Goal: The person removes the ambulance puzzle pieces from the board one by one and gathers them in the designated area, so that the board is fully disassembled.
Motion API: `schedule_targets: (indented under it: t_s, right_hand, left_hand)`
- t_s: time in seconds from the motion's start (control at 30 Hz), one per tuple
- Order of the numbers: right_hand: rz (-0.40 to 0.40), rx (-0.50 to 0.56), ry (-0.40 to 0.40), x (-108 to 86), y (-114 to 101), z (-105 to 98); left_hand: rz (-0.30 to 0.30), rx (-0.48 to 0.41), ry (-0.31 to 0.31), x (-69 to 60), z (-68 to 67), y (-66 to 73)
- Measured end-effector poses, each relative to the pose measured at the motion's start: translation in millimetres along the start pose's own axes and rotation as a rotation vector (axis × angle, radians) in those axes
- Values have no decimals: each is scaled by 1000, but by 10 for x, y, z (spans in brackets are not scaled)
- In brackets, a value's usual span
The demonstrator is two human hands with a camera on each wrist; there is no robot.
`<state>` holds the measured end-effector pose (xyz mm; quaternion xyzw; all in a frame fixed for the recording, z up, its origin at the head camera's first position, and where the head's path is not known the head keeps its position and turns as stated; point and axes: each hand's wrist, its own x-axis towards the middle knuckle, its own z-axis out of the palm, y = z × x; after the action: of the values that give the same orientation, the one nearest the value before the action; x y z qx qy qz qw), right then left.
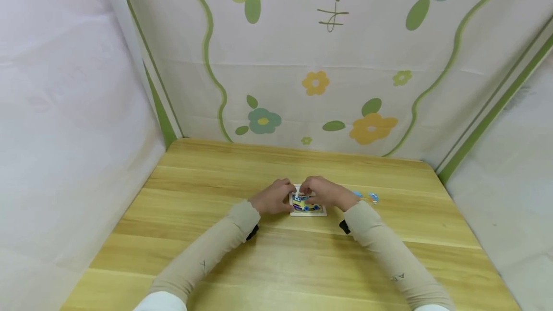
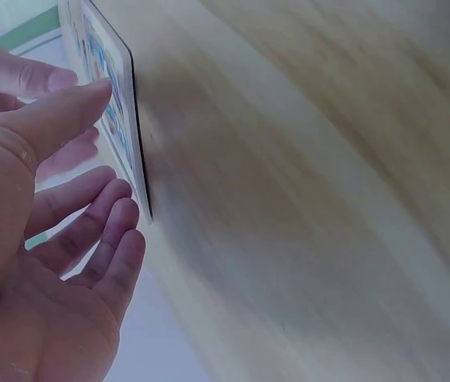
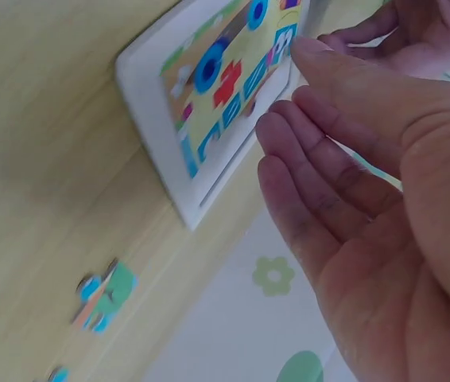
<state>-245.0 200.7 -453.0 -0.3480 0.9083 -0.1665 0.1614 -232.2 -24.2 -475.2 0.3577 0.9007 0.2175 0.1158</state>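
Two hands (image 1: 273,197) (image 1: 328,192), two sleeves (image 1: 211,253) (image 1: 393,248), one puzzle board (image 3: 153,103) and one table (image 1: 276,263) are counted; two loose puzzle pieces (image 1: 373,197) (image 1: 357,194) are seen.

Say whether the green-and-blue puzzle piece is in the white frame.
Out: the piece lies on the wooden table, outside the frame.

The head camera looks forward and down from well above; both wrist cameras, close and tilted, share the white-bordered, multicoloured rectangular puzzle board (image 3: 227,83) in their upper parts.
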Motion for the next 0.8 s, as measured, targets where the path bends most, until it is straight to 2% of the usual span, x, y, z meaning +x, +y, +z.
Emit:
schedule_targets:
  t_s: [0.23, 0.47, 0.8]
  right_hand:
    - [10, -12, 2, 80, -48, 102]
    - [9, -46, 14, 59, -48, 154]
    - [40, -41, 28, 56, -61, 152]
  left_hand:
    - [7, -33, 28, -15, 71, -18]
    - [11, -36, 41, -1, 138, -55]
    - [1, -60, 30, 35, 131, -68]
